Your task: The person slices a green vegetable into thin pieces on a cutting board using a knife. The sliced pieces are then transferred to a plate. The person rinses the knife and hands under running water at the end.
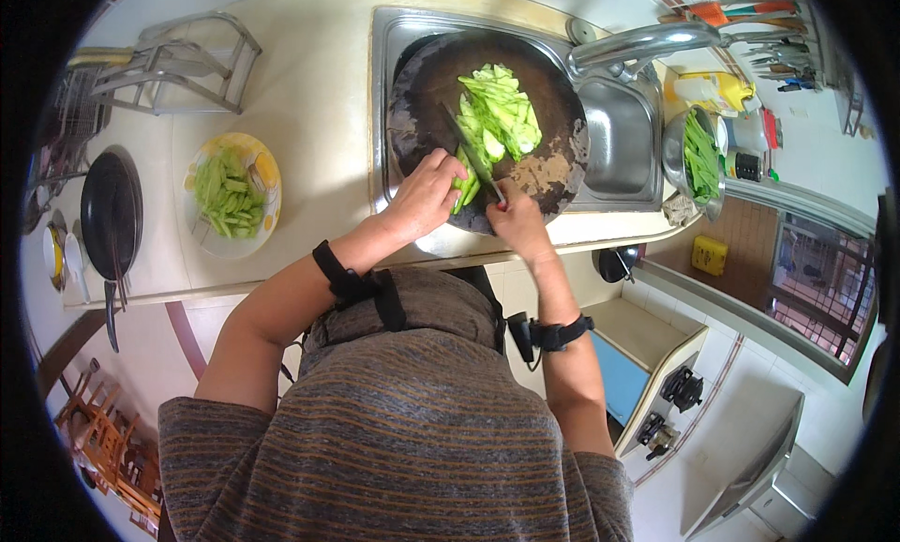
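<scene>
A round, dark wooden chopping board (422,85) lies across the steel sink. On it is a heap of pale green sliced vegetable (503,106). My right hand (520,218) grips the handle of a kitchen knife (465,142), whose blade points away from me and to the left. The blade stands between the sliced heap and several uncut green stalks (464,192). My left hand (425,194) holds these stalks down on the board, its fingertips close beside the blade. Part of the stalks is hidden under those fingers.
A yellow-patterned plate (273,225) of cut green pieces stands on the counter to the left, near a black frying pan (111,215) and a metal rack (246,50). The faucet (647,39) arches over the sink's right side. A steel bowl (675,155) holds green leaves.
</scene>
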Tool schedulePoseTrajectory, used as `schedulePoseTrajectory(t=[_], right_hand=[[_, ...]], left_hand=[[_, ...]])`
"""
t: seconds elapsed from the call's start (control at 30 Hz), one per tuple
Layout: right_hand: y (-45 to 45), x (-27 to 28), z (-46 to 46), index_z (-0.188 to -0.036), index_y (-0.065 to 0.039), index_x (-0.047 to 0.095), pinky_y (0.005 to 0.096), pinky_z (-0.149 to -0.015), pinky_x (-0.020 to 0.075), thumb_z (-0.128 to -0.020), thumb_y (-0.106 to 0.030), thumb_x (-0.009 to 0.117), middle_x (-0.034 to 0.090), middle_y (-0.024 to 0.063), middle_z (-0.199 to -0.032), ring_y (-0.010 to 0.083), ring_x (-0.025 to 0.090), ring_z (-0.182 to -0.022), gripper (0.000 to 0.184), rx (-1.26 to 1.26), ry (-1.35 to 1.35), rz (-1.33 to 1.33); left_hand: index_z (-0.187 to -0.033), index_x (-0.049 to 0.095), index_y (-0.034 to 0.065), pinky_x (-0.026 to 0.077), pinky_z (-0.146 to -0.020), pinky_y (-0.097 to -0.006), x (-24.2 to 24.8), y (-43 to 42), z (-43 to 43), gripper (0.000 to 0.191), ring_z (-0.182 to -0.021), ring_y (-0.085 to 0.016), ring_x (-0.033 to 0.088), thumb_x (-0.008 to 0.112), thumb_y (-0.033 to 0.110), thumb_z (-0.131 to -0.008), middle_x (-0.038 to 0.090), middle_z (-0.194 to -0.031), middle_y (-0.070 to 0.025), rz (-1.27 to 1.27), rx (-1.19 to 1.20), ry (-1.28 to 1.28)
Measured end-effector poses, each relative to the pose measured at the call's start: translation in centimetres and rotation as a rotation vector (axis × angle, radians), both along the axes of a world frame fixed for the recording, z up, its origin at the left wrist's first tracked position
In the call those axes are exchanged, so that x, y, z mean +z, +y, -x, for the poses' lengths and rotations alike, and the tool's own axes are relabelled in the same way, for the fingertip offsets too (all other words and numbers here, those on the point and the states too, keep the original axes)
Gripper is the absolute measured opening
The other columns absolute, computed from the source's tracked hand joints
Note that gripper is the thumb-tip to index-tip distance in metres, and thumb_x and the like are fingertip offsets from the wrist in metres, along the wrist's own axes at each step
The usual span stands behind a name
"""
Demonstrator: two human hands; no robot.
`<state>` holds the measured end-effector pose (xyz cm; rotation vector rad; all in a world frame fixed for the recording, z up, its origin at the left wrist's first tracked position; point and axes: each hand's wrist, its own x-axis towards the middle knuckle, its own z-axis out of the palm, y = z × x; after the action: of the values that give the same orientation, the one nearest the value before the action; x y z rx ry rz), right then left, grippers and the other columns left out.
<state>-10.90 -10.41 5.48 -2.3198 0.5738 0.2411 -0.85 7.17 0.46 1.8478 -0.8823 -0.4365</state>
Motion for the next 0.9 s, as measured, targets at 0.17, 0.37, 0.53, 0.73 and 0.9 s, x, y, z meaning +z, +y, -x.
schedulePoseTrajectory(t=[0.17, 0.37, 0.53, 0.73, 0.9], right_hand=[[-4.2, 0.7, -1.9, -0.104, 0.002, 0.063, 0.0387, -0.056, 0.0499, -0.085, -0.007, 0.062, 0.061, 0.0143, -0.066, 0.0241, 0.062, -0.058, 0.021, -0.096, 0.127, -0.171], [-3.8, 2.2, -0.9, -0.100, -0.004, 0.058, 0.0269, -0.035, 0.0283, -0.099, -0.033, 0.067, 0.051, -0.0022, -0.060, 0.0068, 0.041, -0.041, 0.030, -0.273, 0.070, -0.587], [0.0, 1.9, 1.3, -0.128, 0.002, 0.058, 0.0438, -0.075, 0.0548, -0.097, -0.032, 0.066, 0.070, 0.0235, -0.090, 0.0354, 0.070, -0.077, 0.047, -0.045, 0.043, -0.153], [3.3, 3.1, 2.0, -0.133, -0.003, 0.053, 0.0528, -0.077, 0.0535, -0.095, -0.018, 0.063, 0.069, 0.0297, -0.090, 0.0475, 0.068, -0.087, 0.042, 0.068, 0.016, 0.127], [4.1, 3.5, 1.3, -0.132, -0.002, 0.052, 0.0539, -0.077, 0.0530, -0.094, -0.014, 0.061, 0.069, 0.0300, -0.091, 0.0488, 0.067, -0.087, 0.041, 0.044, 0.159, 0.112]], left_hand=[[-0.112, 0.051, 0.0046, 0.050, -0.089, -0.0460, 0.3, 0.2, 0.3, 0.027, -0.102, -0.034, 0.061, 0.066, -0.001, -0.090, 0.051, -0.109, -0.0152, -0.037, 0.013, 0.018], [-0.112, 0.054, 0.0049, 0.052, -0.081, -0.0433, 0.7, 0.2, 0.7, 0.024, -0.093, -0.032, 0.064, 0.064, -0.003, -0.091, 0.052, -0.107, -0.0136, -0.001, 0.055, 0.008], [-0.109, 0.056, 0.0033, 0.052, -0.078, -0.0427, 0.6, 0.4, 0.6, 0.021, -0.091, -0.034, 0.064, 0.064, -0.003, -0.090, 0.054, -0.104, -0.0143, 0.043, 0.076, -0.032], [-0.109, 0.055, -0.0008, 0.053, -0.079, -0.0453, 0.5, 0.0, 0.7, 0.022, -0.090, -0.035, 0.065, 0.065, -0.002, -0.089, 0.056, -0.114, -0.0170, 0.064, 0.105, -0.043], [-0.120, 0.057, 0.0000, 0.054, -0.087, -0.0454, 0.5, 0.2, 0.6, 0.032, -0.100, -0.038, 0.065, 0.065, -0.001, -0.089, 0.056, -0.126, -0.0189, 0.024, 0.109, -0.073]])
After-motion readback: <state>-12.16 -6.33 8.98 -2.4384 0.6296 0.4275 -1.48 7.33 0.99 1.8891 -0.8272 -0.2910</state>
